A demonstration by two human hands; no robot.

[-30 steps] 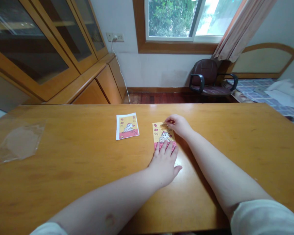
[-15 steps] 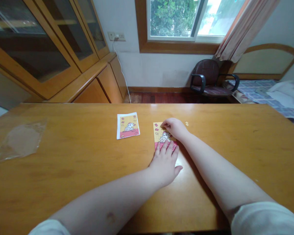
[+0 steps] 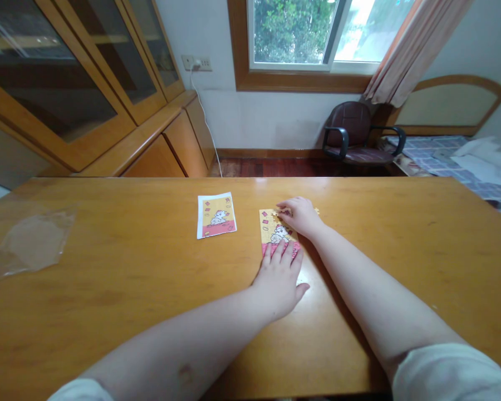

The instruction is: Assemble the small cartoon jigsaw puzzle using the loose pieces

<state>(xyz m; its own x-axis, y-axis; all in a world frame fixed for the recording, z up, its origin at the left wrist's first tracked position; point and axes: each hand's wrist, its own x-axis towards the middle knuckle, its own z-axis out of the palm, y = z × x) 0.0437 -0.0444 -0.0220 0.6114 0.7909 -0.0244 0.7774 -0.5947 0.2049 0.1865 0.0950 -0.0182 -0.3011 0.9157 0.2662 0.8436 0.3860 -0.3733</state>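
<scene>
A small jigsaw puzzle [image 3: 272, 228] with a white animal on yellow and pink lies in the middle of the wooden table [image 3: 129, 262]. My left hand [image 3: 280, 275] rests flat on its near edge, fingers stretched out and together. My right hand [image 3: 301, 214] is at the puzzle's far right corner, fingertips curled down onto the top row; whether a piece is under them is hidden. A loose yellow piece [image 3: 317, 210] peeks out just behind that hand. A printed card [image 3: 216, 215] with the same picture lies to the left of the puzzle.
A clear plastic bag [image 3: 31, 240] lies at the table's left side. Wooden cabinets with glass doors [image 3: 75, 83] line the left wall. Beyond the table stand a dark office chair [image 3: 353, 133], a window with a curtain, and a bed at the right.
My right hand drew back to the puzzle's top row, then shifted slightly right, now half covering the loose piece behind it. My left hand has stayed flat on the near edge.
</scene>
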